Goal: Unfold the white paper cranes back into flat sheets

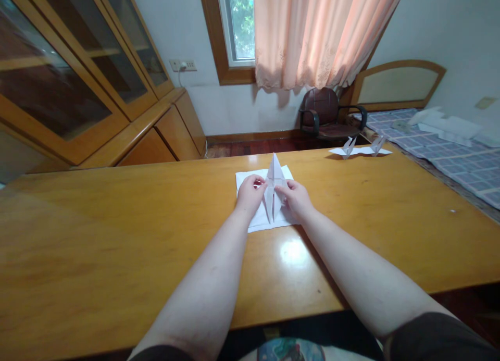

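Between my hands is a folded white paper, a long diamond with a pointed top and two points at the bottom, split down the middle. My left hand pinches its left edge, thumb and fingers closed on it. On the other side my right hand grips the right edge, with the thumb lying on the front near the centre slit. Under the folded paper lies a flat white sheet or stack on the wooden table.
Two folded paper cranes stand at the table's far right edge. A brown armchair is behind the table. To the right is a bed with white items on it; a glass-door cabinet stands left.
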Demonstrator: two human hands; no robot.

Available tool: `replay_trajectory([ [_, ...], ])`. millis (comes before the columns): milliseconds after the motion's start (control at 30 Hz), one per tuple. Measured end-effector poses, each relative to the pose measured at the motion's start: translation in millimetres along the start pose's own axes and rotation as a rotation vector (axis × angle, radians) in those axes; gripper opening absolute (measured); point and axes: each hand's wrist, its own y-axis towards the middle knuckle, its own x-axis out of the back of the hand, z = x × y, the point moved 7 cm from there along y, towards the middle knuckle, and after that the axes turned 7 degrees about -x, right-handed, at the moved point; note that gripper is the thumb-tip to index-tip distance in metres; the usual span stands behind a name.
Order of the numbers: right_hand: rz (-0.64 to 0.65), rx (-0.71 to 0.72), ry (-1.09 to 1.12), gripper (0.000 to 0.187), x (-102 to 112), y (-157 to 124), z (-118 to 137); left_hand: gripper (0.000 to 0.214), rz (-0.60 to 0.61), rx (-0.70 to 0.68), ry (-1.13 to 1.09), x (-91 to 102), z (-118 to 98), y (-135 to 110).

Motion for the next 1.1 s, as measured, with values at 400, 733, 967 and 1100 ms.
replay_trajectory([
  [400,-0.008,0.151,-0.082,0.029,-3.8,-3.4,9.3,0.019,0.081,-0.055,0.036,-5.1,-20.5,-6.6],
  [733,-0.081,0.238,-0.213,0.023,-2.0,-6.7,14.2,0.013,0.024,-0.001,0.162,4.0,-17.5,-5.5],
  [967,-0.129,0.243,-0.241,0.022,1.4,-8.3,16.8,0.014,-0.025,0.019,0.177,4.6,-2.3,-3.1],
  [1100,-0.11,0.243,-0.234,0.022,1.7,-6.9,14.5,0.021,-0.026,-0.004,0.077,2.9,1.3,-1.4],
])
